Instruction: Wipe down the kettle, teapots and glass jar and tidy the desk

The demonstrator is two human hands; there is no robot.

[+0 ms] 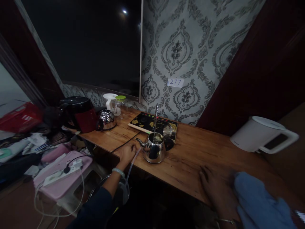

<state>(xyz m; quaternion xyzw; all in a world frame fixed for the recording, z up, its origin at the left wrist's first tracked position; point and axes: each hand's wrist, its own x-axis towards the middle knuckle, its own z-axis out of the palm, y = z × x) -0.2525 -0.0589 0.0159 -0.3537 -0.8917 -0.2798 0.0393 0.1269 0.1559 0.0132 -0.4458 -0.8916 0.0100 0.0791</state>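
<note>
Wooden table (190, 140) under open teapot (153, 152)

Wallpaper (177, 47) and a large dark screen (88, 44) back a wooden counter (190, 152) in what appears to be a home, with a teapot (154, 153), a kettle (254, 133) at right and heaped clothes (37, 140) at left.

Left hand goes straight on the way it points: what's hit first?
Probably the spout of the steel kettle, close ahead of the left hand. Depth is unclear: slightly left of the spout, it might cross the black cable, then meet the cooktop.
</note>
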